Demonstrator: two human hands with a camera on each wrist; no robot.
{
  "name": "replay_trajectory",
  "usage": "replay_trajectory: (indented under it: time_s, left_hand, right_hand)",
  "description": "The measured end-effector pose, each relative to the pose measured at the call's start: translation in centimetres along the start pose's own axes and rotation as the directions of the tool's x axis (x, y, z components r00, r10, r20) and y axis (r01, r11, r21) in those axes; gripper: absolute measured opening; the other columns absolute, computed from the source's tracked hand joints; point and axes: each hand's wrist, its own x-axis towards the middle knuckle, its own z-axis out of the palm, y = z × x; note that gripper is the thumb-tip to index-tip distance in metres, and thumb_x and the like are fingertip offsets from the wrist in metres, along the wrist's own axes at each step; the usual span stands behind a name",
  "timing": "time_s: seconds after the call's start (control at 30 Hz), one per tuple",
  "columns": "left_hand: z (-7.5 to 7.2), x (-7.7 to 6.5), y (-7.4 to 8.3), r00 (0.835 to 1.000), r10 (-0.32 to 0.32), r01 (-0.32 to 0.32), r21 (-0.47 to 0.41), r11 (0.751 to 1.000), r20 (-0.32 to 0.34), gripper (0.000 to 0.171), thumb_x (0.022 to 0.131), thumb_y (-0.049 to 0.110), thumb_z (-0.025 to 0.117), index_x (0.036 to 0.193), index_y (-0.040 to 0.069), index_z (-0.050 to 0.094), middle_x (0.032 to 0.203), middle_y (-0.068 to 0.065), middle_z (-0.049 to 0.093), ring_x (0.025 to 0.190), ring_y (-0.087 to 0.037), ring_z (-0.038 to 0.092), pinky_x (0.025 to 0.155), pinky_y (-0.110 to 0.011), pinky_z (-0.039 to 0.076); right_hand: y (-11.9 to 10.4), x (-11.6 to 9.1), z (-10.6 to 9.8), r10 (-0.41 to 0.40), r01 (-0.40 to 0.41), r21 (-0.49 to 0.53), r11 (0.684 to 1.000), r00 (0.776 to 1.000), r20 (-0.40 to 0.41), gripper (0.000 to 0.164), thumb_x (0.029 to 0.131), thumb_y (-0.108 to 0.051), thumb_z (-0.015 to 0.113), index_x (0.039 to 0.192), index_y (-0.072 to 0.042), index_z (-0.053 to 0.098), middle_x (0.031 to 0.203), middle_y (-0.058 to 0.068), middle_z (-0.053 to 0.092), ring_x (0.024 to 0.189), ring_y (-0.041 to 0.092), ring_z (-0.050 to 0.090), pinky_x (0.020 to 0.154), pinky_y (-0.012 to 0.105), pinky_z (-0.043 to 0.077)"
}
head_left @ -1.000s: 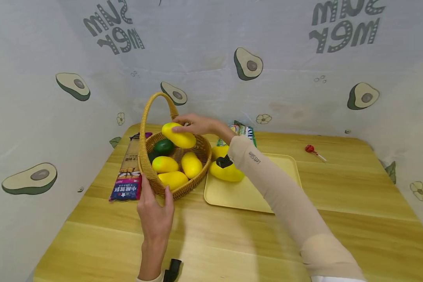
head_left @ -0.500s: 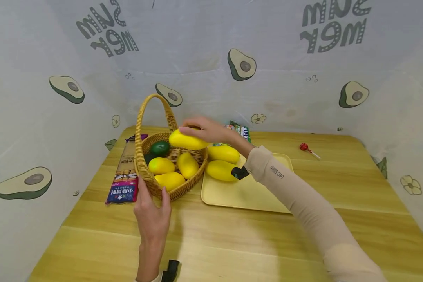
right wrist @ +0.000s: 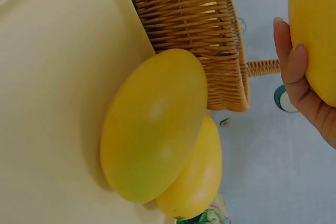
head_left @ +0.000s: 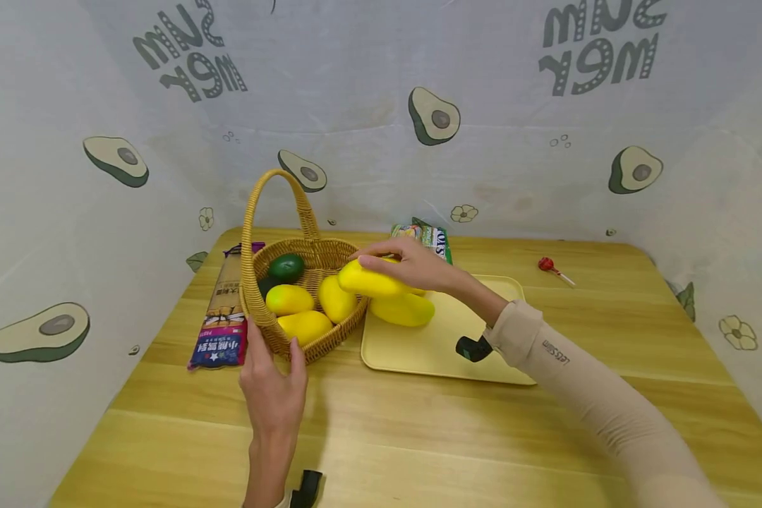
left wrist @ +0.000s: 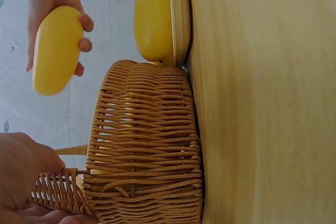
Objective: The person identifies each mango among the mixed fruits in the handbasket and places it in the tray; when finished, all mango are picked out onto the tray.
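Note:
A wicker basket (head_left: 325, 344) with a tall handle stands left of centre, holding 3 yellow mangoes (head_left: 305, 327) and two dark green avocados (head_left: 286, 268). My left hand (head_left: 273, 395) grips the base of its handle, as the left wrist view shows. My right hand (head_left: 415, 264) holds another mango (left wrist: 56, 51) from above, raised between the basket's right rim and a pale yellow tray (head_left: 444, 353). On the tray's left side, below that hand, lies a mango (right wrist: 157, 124); a second mango (right wrist: 197, 171) beside it is mostly hidden in the head view.
Left of the basket lies a pasta packet (head_left: 224, 317). A green snack bag (head_left: 434, 240) is behind the tray. To the right, a red lollipop (head_left: 549, 265) lies on the wooden table (head_left: 387, 437). A printed curtain (head_left: 368, 106) hangs behind and at both sides.
My right hand has carried its mango out of the basket, rightwards past the rim toward the tray. My left hand keeps its grip on the basket. The head view has shifted slightly.

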Motion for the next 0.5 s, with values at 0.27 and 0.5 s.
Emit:
replay_trajectory:
  time_s: [0.27, 0.5]
  left_hand:
    - [0.0, 0.0, -0.1, 1.000, 0.013, -0.013, -0.001, 1.000, -0.008, 0.076, 0.093, -0.006, 0.078, 0.158, -0.014, 0.039, 0.150, -0.037, 0.056, 0.130, -0.055, 0.062, 0.101, -0.064, 0.057]
    - [0.0, -0.1, -0.2, 0.999, 0.031, -0.032, -0.009, 0.999, -0.021, 0.077, 0.092, -0.007, 0.078, 0.158, -0.014, 0.040, 0.148, -0.037, 0.057, 0.127, -0.055, 0.063, 0.098, -0.065, 0.057]
  right_hand:
    - [0.6, -3.3, 0.7, 0.077, -0.077, 0.087, 0.993, 0.997, 0.010, 0.040, 0.115, -0.029, 0.052, 0.144, -0.008, 0.070, 0.146, 0.006, 0.069, 0.112, 0.013, 0.062, 0.090, 0.027, 0.049]
    - [0.7, -5.5, 0.9, 0.080, -0.080, 0.004, 0.997, 0.995, 0.057, 0.062, 0.098, -0.038, 0.080, 0.152, -0.013, 0.064, 0.126, 0.005, 0.071, 0.094, 0.021, 0.057, 0.077, 0.032, 0.050]
